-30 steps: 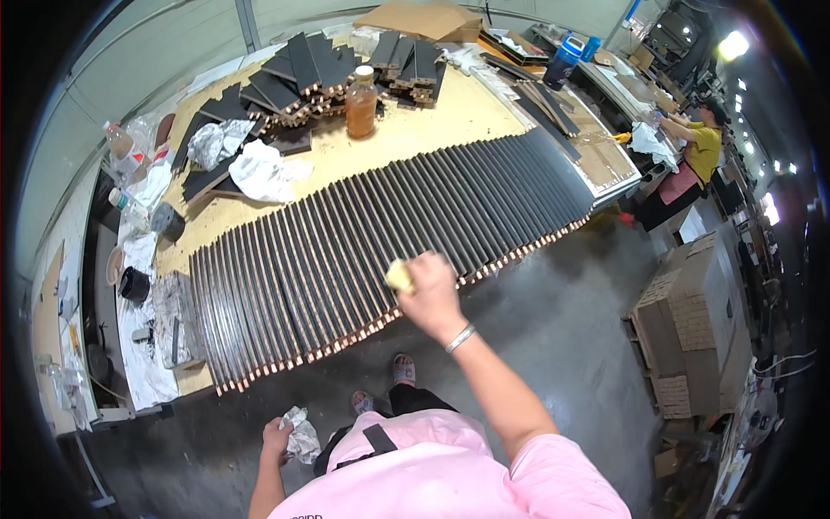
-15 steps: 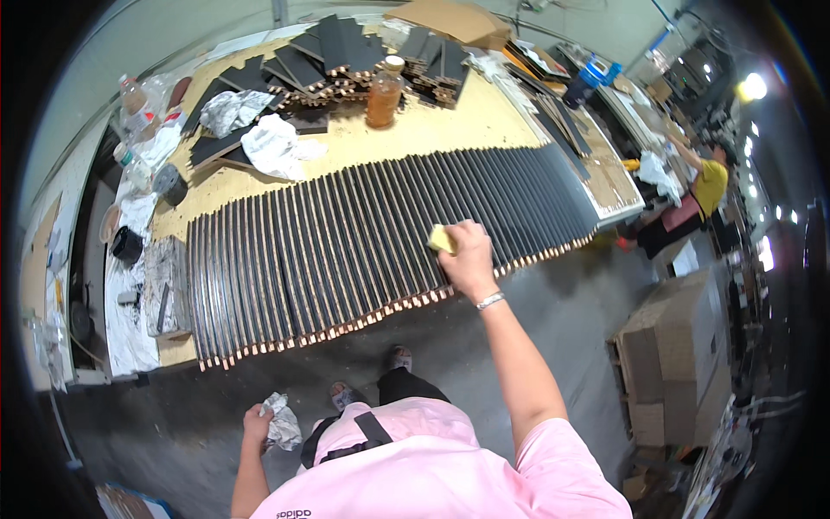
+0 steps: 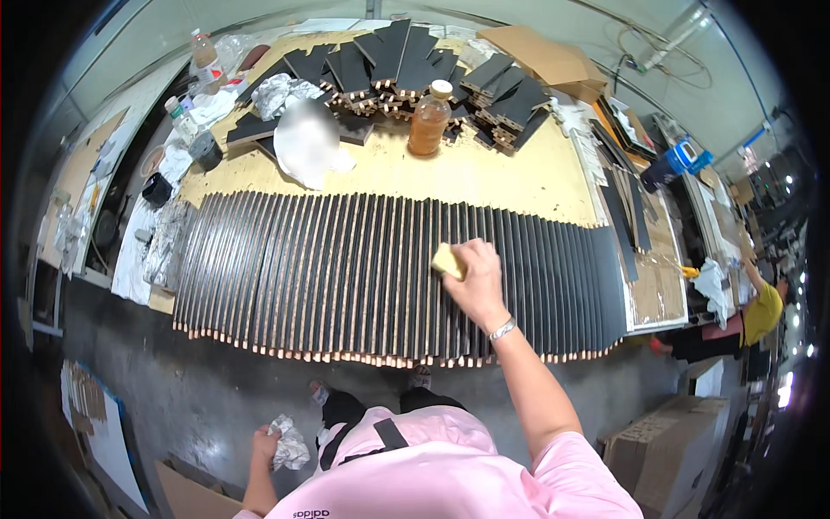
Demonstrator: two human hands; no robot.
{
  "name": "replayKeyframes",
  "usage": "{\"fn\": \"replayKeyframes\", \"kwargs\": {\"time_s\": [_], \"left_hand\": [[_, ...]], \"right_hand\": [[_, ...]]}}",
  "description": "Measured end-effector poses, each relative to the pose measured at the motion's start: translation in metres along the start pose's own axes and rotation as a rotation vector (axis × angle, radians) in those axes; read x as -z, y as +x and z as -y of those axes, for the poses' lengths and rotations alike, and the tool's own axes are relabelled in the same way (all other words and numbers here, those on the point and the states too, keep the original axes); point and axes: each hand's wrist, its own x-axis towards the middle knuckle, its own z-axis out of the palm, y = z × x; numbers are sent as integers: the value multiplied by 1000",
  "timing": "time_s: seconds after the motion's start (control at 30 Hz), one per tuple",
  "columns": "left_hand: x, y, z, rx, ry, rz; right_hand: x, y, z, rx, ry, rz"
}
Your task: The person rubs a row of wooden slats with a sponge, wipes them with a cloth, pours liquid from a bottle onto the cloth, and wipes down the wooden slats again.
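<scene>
Many black strips (image 3: 363, 277) with pale wooden ends lie side by side in a long row on the table's near part. My right hand (image 3: 475, 277) is over the row, right of its middle, closed on a yellow sponge (image 3: 448, 261). The sponge appears to touch the strips' upper faces. Low at my left side, off the table, my left hand (image 3: 265, 443) is closed on a crumpled whitish cloth (image 3: 290, 444).
Behind the row, black boards (image 3: 402, 56) are piled on the yellowish table top (image 3: 380, 177), near an amber-filled bottle (image 3: 430, 121) and white cloth (image 3: 307, 147). Black cups (image 3: 156, 189) stand left. A blue bottle (image 3: 670, 164) is right. A person in yellow (image 3: 761, 313) works far right.
The view has turned, so the row now lies more level. My right hand has moved with the sponge from near the strips' front ends farther up the row. The left hand still holds the cloth.
</scene>
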Motion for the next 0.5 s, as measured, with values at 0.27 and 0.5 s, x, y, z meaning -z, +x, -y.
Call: {"fn": "replayKeyframes", "kwargs": {"time_s": [0.27, 0.5], "left_hand": [[-74, -96, 25, 132, -67, -22], [-79, -138, 45, 174, -159, -105]], "right_hand": [[-28, 47, 0, 266, 112, 186], [-41, 70, -14, 304, 125, 224]]}}
